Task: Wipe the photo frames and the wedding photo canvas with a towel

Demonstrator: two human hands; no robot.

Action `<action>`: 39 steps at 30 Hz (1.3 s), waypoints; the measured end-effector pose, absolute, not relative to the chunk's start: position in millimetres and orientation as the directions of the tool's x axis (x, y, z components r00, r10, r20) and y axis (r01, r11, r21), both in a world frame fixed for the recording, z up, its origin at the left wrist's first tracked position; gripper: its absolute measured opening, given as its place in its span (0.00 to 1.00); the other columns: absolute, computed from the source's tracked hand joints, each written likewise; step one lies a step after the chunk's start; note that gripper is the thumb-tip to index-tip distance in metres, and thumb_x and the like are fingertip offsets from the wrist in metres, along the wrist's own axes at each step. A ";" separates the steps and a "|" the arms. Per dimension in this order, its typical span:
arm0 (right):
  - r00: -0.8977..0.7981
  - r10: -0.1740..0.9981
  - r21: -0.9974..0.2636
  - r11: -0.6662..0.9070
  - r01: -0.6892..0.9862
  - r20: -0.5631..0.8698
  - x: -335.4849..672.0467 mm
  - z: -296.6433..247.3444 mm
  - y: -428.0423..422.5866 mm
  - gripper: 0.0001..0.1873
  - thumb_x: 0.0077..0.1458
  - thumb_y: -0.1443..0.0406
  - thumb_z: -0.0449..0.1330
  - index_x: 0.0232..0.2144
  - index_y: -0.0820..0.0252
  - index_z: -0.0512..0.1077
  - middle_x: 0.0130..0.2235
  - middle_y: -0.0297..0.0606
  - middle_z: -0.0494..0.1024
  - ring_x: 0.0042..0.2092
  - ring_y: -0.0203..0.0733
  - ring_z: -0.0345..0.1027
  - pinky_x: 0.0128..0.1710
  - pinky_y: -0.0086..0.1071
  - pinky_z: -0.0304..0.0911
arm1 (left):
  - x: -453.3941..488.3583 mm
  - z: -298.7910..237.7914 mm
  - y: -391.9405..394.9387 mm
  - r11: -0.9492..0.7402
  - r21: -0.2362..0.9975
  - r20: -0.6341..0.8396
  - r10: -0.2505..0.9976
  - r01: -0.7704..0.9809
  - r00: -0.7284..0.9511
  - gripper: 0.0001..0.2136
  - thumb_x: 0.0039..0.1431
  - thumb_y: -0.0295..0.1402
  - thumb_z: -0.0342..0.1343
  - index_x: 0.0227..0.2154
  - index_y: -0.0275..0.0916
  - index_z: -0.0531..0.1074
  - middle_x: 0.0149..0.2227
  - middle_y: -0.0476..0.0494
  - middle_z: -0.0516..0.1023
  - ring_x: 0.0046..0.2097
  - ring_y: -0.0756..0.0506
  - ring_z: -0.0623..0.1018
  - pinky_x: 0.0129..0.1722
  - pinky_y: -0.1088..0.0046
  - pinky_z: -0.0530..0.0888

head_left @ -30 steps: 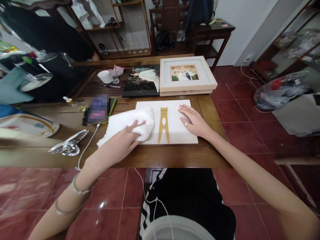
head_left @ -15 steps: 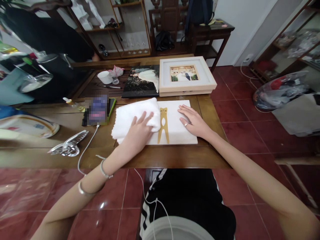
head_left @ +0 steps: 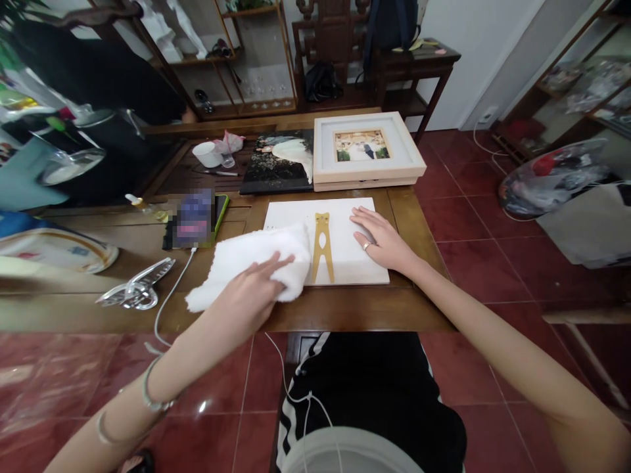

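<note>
A white board [head_left: 345, 253] lies flat near the table's front edge. On its middle is a flat gold figure [head_left: 323, 249] with two small points on top, an oval opening and two legs; whether it is loose or fixed, I cannot tell. My left hand [head_left: 263, 282] grips a fluffy white towel [head_left: 241, 256] from above, index finger stretched over it. The towel covers the board's lower left part and spreads onto the wood. My right hand [head_left: 377, 240] rests flat on the board's right side, fingers out, a ring on one of them.
Behind the board stand a pale box frame [head_left: 320, 167] with a photo and a dark photo panel [head_left: 263, 172]. A phone [head_left: 190, 220] on a white cable [head_left: 170, 305], a silver hair clip [head_left: 135, 289], a dropper bottle [head_left: 148, 209] and a white cup [head_left: 207, 154] are left.
My left hand has drawn the towel toward me and to the left, baring the board's upper left part. My right hand stays where it was.
</note>
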State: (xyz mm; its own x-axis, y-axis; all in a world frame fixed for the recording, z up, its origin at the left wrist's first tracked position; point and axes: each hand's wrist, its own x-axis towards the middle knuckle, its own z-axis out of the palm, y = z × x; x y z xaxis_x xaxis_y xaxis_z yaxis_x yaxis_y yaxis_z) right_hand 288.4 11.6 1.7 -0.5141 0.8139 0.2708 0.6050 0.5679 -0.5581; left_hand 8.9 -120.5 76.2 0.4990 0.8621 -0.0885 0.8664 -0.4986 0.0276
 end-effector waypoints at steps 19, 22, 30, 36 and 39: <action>-0.534 0.801 -0.549 0.584 0.598 0.270 289.6 0.6 13.5 0.25 0.62 0.61 0.51 0.59 0.59 0.67 0.66 0.48 0.64 0.69 0.54 0.51 0.66 0.58 0.49 | 68.7 97.6 29.9 -0.628 0.034 -0.078 0.774 0.778 0.628 0.08 0.49 0.19 0.50 0.23 0.36 0.70 0.27 0.41 0.74 0.32 0.44 0.74 0.34 0.68 0.67; -0.539 0.795 -0.558 0.591 0.582 0.280 289.6 -0.2 14.5 0.25 0.62 0.61 0.51 0.60 0.56 0.66 0.66 0.44 0.64 0.69 0.54 0.50 0.66 0.58 0.48 | 84.3 93.8 22.3 -0.612 0.004 -0.090 0.787 0.791 0.610 0.10 0.51 0.18 0.49 0.28 0.33 0.74 0.33 0.37 0.77 0.36 0.42 0.76 0.36 0.68 0.70; -0.556 0.779 -0.537 0.613 0.580 0.289 289.6 -2.8 16.7 0.24 0.61 0.63 0.50 0.59 0.57 0.67 0.65 0.43 0.65 0.69 0.52 0.51 0.67 0.55 0.49 | 99.1 84.0 -53.9 -0.669 -0.149 -0.084 0.742 0.728 0.665 0.15 0.57 0.15 0.46 0.37 0.32 0.77 0.49 0.29 0.76 0.54 0.33 0.75 0.46 0.57 0.76; -0.546 0.783 -0.544 0.609 0.578 0.297 290.7 -2.3 15.5 0.24 0.64 0.64 0.45 0.58 0.58 0.67 0.65 0.44 0.65 0.69 0.49 0.51 0.68 0.54 0.48 | 96.5 74.5 -124.9 -0.731 -0.186 -0.003 0.668 0.656 0.744 0.06 0.59 0.24 0.57 0.32 0.39 0.78 0.60 0.36 0.71 0.62 0.31 0.69 0.55 0.51 0.73; -0.543 0.788 -0.547 0.602 0.582 0.288 290.6 -1.4 14.6 0.23 0.64 0.63 0.46 0.58 0.58 0.67 0.65 0.44 0.65 0.69 0.50 0.50 0.67 0.55 0.49 | 94.3 72.8 -133.5 -0.735 -0.151 0.023 0.666 0.661 0.746 0.05 0.57 0.25 0.58 0.31 0.39 0.78 0.60 0.35 0.70 0.62 0.29 0.69 0.55 0.51 0.73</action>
State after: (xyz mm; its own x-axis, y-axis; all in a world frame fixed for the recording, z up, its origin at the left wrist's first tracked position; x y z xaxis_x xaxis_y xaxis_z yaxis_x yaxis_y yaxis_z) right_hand 290.6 14.6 -1.4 -0.5435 0.7883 0.2885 0.5825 0.6016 -0.5467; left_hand 94.3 -133.5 72.8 0.7455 0.6661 0.0231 0.6612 -0.7348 -0.1510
